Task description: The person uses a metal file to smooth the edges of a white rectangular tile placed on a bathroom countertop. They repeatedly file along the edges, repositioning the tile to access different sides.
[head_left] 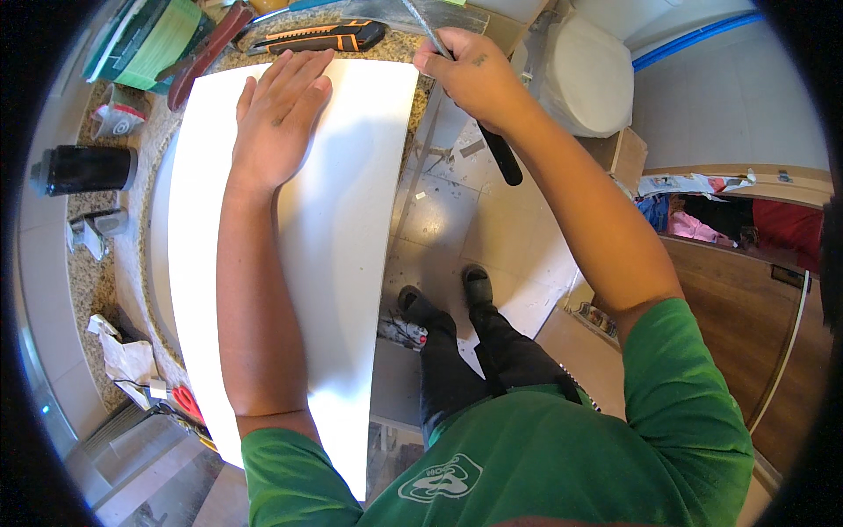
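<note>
A long white board (351,228) lies over the stone counter, its right edge running above the floor. My left hand (283,119) rests flat on its far part, fingers stretched toward the far edge. Beside the board's far right corner, my right hand (479,77) is closed round the grey metal shaft of what looks like a file (501,158). Its black handle hangs below the wrist, and the shaft's other end runs out at the top of the view. Fingertips of the right hand are near the board's corner.
Beyond the board lie an orange-and-black utility knife (325,37) and a dark red tool (207,57). A green tub (145,44), black cylinder (92,168) and red-handled scissors (186,401) sit left. A toilet (587,79) and open drawer with cloths (702,224) are right.
</note>
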{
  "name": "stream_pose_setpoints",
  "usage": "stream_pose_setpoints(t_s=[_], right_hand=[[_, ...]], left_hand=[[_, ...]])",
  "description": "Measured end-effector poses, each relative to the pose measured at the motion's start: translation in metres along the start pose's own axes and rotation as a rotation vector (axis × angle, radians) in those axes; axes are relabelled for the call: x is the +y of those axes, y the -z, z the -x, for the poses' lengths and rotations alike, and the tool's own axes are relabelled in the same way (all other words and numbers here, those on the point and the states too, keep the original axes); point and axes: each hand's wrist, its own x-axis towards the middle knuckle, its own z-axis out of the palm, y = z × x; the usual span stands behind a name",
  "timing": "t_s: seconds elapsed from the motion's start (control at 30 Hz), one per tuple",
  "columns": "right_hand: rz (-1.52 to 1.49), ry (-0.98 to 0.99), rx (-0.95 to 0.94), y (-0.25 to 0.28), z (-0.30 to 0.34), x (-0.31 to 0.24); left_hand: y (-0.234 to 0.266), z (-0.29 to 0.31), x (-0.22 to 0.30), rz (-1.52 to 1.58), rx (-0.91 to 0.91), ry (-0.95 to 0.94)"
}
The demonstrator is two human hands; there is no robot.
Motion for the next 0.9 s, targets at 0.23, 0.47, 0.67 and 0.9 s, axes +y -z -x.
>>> stream_pose_setpoints(t_s=[0.23,0.47,0.67,0.9], right_hand=[[0.219,-0.026,0.162,-0.001,0.007,0.003],[-0.026,-0.068,0.108,0.001,0.048,-0.003],[-0.285,-0.135,0.104,-0.011,0.094,0.002],[-0.073,-0.434,-0.083,0.042,0.247,0.092]], left_hand=[[-0.002,0.000,0.000,-0.004,0.012,-0.001],[0.001,0.000,0.003,0.002,0.002,0.003],[0.002,0.000,0.000,-0.028,-0.023,-0.013],[0.004,0.000,0.002,-0.090,-0.103,-0.020]])
